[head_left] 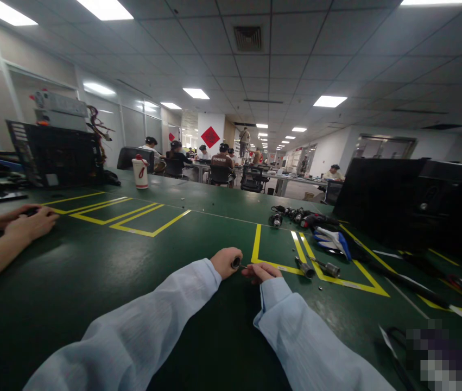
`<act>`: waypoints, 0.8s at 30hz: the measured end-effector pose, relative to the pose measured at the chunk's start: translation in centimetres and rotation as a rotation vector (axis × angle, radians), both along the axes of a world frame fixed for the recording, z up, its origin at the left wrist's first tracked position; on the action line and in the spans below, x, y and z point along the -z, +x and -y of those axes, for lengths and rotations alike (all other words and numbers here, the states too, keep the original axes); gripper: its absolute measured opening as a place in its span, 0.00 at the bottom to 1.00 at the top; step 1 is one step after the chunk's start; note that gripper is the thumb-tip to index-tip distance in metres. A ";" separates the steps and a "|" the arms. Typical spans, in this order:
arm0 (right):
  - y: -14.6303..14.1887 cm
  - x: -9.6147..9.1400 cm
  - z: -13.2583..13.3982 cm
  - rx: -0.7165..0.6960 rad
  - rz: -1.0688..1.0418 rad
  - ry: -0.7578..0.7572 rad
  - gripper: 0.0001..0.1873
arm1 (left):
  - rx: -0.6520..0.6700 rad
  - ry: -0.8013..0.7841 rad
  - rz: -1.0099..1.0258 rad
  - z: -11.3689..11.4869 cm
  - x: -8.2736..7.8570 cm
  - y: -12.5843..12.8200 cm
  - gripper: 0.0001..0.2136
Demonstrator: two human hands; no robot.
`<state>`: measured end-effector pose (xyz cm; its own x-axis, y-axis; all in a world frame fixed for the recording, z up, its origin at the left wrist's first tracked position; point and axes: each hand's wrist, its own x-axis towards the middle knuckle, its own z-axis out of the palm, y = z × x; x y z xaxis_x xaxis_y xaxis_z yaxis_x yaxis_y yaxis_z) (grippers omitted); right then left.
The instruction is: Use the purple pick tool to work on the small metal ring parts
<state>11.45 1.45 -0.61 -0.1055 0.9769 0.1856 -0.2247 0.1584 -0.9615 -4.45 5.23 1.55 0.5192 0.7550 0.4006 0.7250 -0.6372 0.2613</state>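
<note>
My left hand (223,260) is wrapped round a dark cylindrical part (236,263), its round open end facing right. Close beside it, my right hand (262,271) is closed in a pinch. A thin, pin-like piece (244,266) shows at its fingertips, pointing at the cylinder's end; it is too small to name. To the right, a metal cylindrical connector (304,269) and another connector (329,269) lie on the green table (198,347) near yellow tape outlines. A small dark bit (320,288) lies in front of them.
Several cabled connectors (276,219) and a blue-and-white glove (332,242) lie at back right, before black equipment (410,201). At left, another person's hands (31,222) hold a small dark object. A cup (140,172) and black computer case (57,155) stand farther back.
</note>
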 end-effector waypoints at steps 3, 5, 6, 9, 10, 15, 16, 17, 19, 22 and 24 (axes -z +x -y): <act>0.0 0.0 -0.1 -0.002 -0.017 -0.012 0.15 | 0.000 -0.003 0.047 -0.1 0.0 -0.2 0.02; 0.0 0.0 -0.1 0.000 -0.025 -0.019 0.16 | -0.003 -0.003 0.076 -0.2 0.1 -0.2 0.02; 0.0 0.1 -0.1 0.002 -0.028 -0.020 0.16 | -0.005 -0.004 0.087 -0.2 0.1 -0.2 0.02; 0.1 0.1 0.0 0.016 -0.020 -0.008 0.16 | -0.010 -0.003 0.103 -0.2 0.2 -0.2 0.01; 0.1 0.1 0.0 0.024 -0.012 0.002 0.16 | -0.010 -0.004 0.101 -0.2 0.3 -0.2 0.01; 0.1 0.0 0.1 0.051 0.052 0.053 0.14 | 0.019 -0.004 0.062 -0.2 0.4 0.0 0.04; 0.0 0.0 0.1 0.050 0.059 0.057 0.14 | 0.029 -0.005 0.055 -0.2 0.4 0.0 0.05; 0.0 0.0 0.2 0.046 0.061 0.059 0.13 | 0.038 -0.007 0.051 -0.3 0.4 0.0 0.05; -0.1 0.0 0.2 0.036 0.053 0.056 0.13 | 0.051 -0.012 0.053 -0.4 0.4 -0.1 0.05; -0.2 0.0 0.1 0.020 0.022 0.029 0.15 | 0.056 -0.017 0.077 -0.5 0.5 -0.2 0.04; -0.1 0.0 0.1 0.011 0.002 0.002 0.15 | 0.056 -0.016 0.097 -0.5 0.5 -0.3 0.03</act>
